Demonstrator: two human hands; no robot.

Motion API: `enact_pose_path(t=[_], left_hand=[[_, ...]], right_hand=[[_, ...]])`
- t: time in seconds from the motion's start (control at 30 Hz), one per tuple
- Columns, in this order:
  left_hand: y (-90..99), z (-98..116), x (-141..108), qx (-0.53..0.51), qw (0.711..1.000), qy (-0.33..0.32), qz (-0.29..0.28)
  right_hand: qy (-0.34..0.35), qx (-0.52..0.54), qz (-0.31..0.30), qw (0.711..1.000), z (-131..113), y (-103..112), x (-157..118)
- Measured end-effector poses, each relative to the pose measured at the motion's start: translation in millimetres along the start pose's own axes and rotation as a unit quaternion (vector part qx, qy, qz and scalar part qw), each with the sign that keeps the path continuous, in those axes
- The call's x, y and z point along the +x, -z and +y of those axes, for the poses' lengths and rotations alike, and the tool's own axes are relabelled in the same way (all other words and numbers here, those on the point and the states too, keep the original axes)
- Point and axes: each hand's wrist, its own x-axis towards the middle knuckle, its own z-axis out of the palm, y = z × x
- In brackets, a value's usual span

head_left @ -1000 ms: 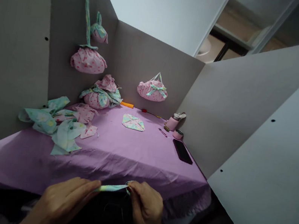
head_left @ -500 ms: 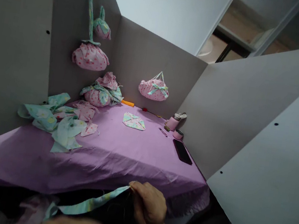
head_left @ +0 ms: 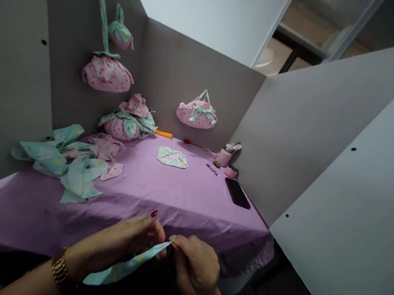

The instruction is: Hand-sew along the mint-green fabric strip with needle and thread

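Low in the frame, just off the purple table's front edge (head_left: 177, 217), the left hand (head_left: 124, 243) and right hand (head_left: 195, 270) pinch a mint fabric strip (head_left: 124, 267); bare tabletop lies beyond.

The strip (head_left: 124, 267) is pale mint with faint yellow blotches, and the cloth (head_left: 180, 200) is plain lilac. The bag (head_left: 197, 115) is pink with red dots and a mint bow; the phone (head_left: 237, 193) is black. The scraps (head_left: 66, 161) are mint and pink florals.

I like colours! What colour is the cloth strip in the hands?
The cloth strip is mint green with pale yellow blotches, seen in the head view.
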Motion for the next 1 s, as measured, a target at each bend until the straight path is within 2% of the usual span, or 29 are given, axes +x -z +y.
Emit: enact_pose_path(t=[0.1, 0.2, 0.33, 0.47, 0.6, 0.73, 0.83, 1.0], left_hand=[[-8.7, -10, 0, -0.161, 0.977, 0.11, -0.09], [-11.8, -15, -8, -0.215, 0.959, 0.16, -0.091], [-12.0, -14, -17, -0.208, 0.966, 0.151, -0.024], [-11.5, -9, -21, -0.209, 0.965, 0.157, 0.019], [-9.6, -5, -21, -0.139, 0.978, 0.147, 0.051], [-7.3, 3, -24, -0.059, 0.989, 0.101, 0.088], [-6.1, 12, -28, -0.024, 0.992, 0.083, 0.096], [-6.6, 17, -29, -0.008, 0.992, 0.088, 0.094]], right_hand=[[-0.004, -0.011, 0.01, 1.0, 0, 0, -2], [-0.013, -0.008, 0.019, 1.0, -1, 0, -3], [-0.015, 0.002, 0.024, 1.0, 0, 1, -3], [-0.009, 0.004, 0.019, 1.0, 1, 2, -3], [-0.009, 0.001, 0.018, 1.0, 1, 3, -4], [-0.005, 0.001, 0.002, 1.0, 0, 3, -4], [-0.004, 0.001, -0.008, 1.0, 0, 3, -5], [-0.003, 0.005, -0.014, 1.0, 1, 1, -7]])
